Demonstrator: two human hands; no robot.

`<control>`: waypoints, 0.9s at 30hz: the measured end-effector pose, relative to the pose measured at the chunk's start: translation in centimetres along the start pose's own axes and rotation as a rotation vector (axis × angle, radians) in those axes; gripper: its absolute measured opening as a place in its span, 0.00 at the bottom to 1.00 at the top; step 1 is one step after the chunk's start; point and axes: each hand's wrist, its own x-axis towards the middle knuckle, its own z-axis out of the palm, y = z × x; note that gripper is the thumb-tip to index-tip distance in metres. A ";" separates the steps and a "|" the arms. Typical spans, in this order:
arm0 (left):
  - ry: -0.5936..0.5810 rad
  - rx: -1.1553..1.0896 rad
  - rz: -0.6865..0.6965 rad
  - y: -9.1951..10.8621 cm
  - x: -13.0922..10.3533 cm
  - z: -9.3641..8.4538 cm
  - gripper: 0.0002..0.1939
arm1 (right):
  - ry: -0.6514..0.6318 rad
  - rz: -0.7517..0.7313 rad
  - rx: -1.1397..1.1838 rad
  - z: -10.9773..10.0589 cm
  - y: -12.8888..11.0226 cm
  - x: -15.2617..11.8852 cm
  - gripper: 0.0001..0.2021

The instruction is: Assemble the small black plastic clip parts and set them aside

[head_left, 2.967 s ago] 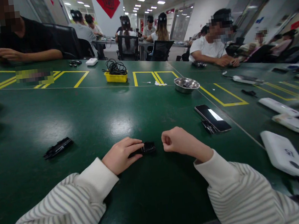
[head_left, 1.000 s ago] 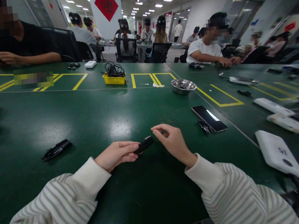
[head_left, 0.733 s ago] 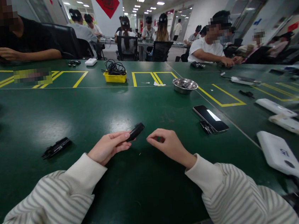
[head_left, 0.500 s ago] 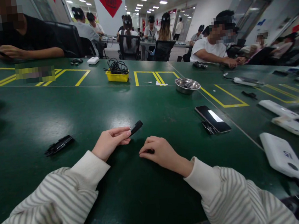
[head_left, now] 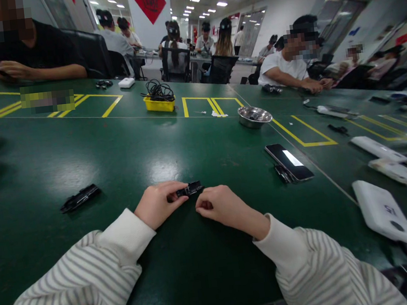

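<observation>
My left hand [head_left: 158, 203] is closed on a small black plastic part [head_left: 192, 188], pinched by its left end between thumb and fingers. The part's open, hollow side with ridges faces up toward me. Close by its right end, my right hand [head_left: 218, 203] is closed with thumb and fingertips together. Whether those fingertips touch the part or hold some tiny piece, I cannot make out. To the left on the green table [head_left: 115, 147] lies a longer black plastic part [head_left: 81, 198]. A phone [head_left: 290, 162] rests to the right, with small black pieces [head_left: 285, 173] against its edge.
A metal bowl [head_left: 255, 117] and a yellow bin [head_left: 159, 103] of black cables stand farther back. White power banks [head_left: 386, 212] lie at the right. Yellow tape marks the far side of the table, where co-workers sit. The near table edge runs below my arms.
My left hand has moved slightly right and down and turned the black part, so its hollow side now shows. My right hand has shifted a little right, and the two hands are nearer each other.
</observation>
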 end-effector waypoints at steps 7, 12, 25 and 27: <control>0.006 0.211 0.276 -0.2 -0.4 0.7 0.13 | 0.130 0.095 0.277 -1.3 0.2 -0.4 0.05; 0.006 0.249 0.345 0.0 -0.6 0.8 0.13 | 0.265 0.078 0.205 -0.7 0.7 0.1 0.06; 0.023 0.282 0.357 0.3 -0.5 1.0 0.12 | 0.277 0.078 0.036 0.7 0.6 0.3 0.03; 0.019 0.272 0.354 0.3 -0.5 0.9 0.13 | 0.288 0.070 -0.005 0.7 0.4 0.2 0.03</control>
